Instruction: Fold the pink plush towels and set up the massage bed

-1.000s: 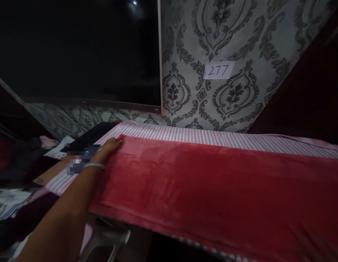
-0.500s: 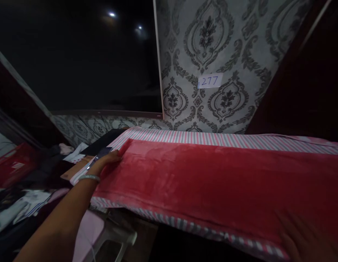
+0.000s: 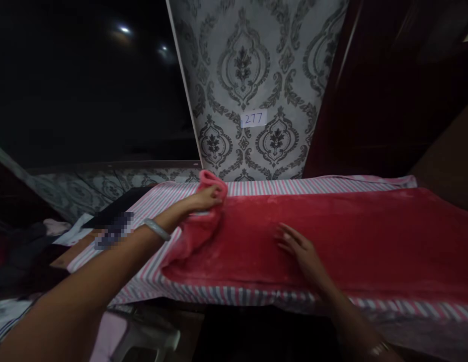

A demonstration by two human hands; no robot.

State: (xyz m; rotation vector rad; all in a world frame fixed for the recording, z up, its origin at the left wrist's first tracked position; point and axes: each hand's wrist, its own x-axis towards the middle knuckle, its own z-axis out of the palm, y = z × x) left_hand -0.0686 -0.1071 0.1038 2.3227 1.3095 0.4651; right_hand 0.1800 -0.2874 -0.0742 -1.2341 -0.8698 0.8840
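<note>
striped pink-grey sheet under plush red towel; left hand clenched on its bunched corner, now lifted inward; right hand flat, open, beside the fold.

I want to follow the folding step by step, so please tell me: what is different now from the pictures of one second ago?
The left hand has taken a grip on the left end of the red towel and lifted it inward, to the right, so that end now stands bunched up. The right hand has come in and lies flat on the towel. The striped sheet underneath and the paper label on the wall stayed as they were.
</note>
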